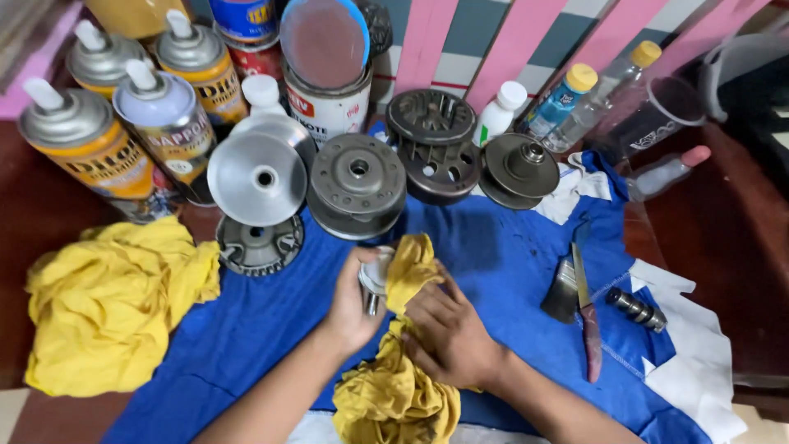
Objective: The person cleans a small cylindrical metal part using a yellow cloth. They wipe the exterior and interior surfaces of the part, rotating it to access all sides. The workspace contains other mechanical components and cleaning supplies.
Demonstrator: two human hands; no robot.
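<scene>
At lower centre of the frame, the left hand grips a small shiny metal part, while the right hand presses a crumpled mustard-yellow rag against it. Both work above a blue cloth spread over the dark table. Behind, across mid-frame, stand round grey metal discs, one a smooth polished cone. Spray cans crowd the upper left; a flat brush and a knife lie at right.
</scene>
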